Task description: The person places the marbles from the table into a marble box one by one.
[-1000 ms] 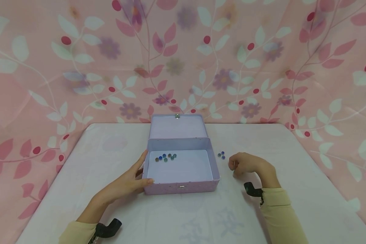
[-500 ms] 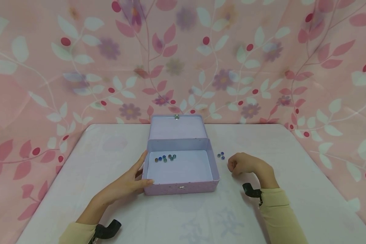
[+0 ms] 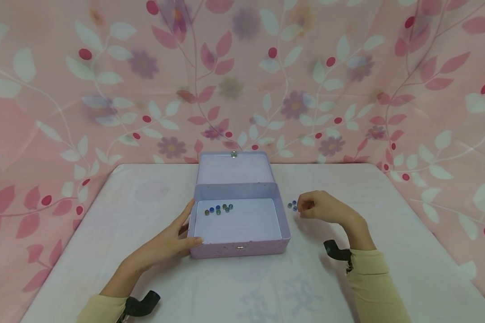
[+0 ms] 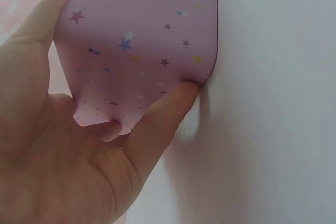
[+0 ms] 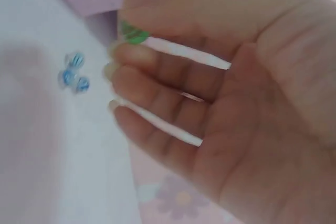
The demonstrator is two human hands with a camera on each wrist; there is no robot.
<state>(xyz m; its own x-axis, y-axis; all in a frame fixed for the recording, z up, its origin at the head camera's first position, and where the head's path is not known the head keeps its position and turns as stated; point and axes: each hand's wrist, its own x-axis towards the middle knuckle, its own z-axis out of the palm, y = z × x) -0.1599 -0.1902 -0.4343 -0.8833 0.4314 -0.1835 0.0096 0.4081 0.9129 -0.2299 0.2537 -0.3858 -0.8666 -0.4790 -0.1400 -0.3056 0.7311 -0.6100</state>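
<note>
A lilac, star-patterned tin box [image 3: 242,250] stands on the table with its lid [image 3: 236,168] raised at the back. Several glass marbles [image 3: 218,212] lie on its floor, toward the back left. My left hand [image 3: 167,242] holds the box by its left end; in the left wrist view its thumb and fingers span that end. To the right of the box, my right hand [image 3: 325,208] is raised above the table. Between its thumb and index finger it pinches a green marble [image 5: 134,32], seen in the right wrist view. Three bluish marbles [image 5: 73,73] lie together near that hand.
A white cloth [image 3: 153,186] covers the table. Behind it hangs a pink curtain [image 3: 242,80] with leaves and flowers. Black wrist cameras [image 3: 143,304] are strapped over both pale yellow sleeves [image 3: 376,282].
My right hand has picked the green marble up off the table and moved up and left, closer to the loose marbles. The left hand and the box have stayed put.
</note>
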